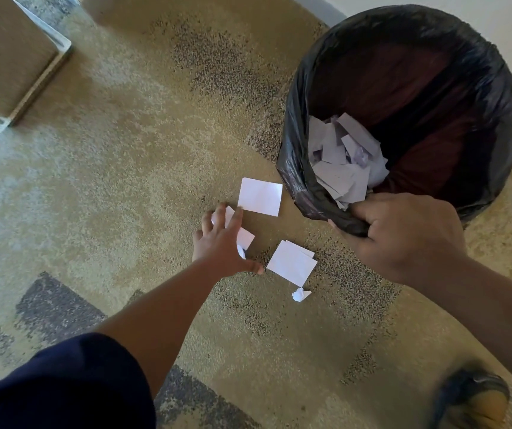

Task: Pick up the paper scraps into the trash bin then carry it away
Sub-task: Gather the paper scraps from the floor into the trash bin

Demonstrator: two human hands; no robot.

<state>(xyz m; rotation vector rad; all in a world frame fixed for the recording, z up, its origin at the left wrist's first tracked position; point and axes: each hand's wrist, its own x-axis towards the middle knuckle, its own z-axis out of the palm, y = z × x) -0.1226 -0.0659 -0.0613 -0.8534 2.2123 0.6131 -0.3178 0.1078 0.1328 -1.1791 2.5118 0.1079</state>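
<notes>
So this was mid-pickup, not the carrying part yet. Taking the bin [403, 41] as the landmark: furthest left of it, the left hand [217, 243] was down on the carpet [125, 150], fingers spread over a scrap [245, 236] and touching it. Couldn't tell if it actually had a pinch on it yet. Next up, I'd guess it needed to curl the fingers round that scrap, lift it and swing it over to the bin.

Closer to the bin, a flat square [260, 196] lay just beside its near-left wall, and a small stack [292, 263] plus a crumpled bit [299, 295] sat in front of the bin. So at least four pickups left.

The right hand [403, 233] was gripping the liner [298, 150] at the bin's near rim, fingers curled round the plastic, looked like it was steadying it.

Inside the bin: a pile of paper [344, 159] heaped against the near-left side, the rest of it showing just dark liner.
</notes>
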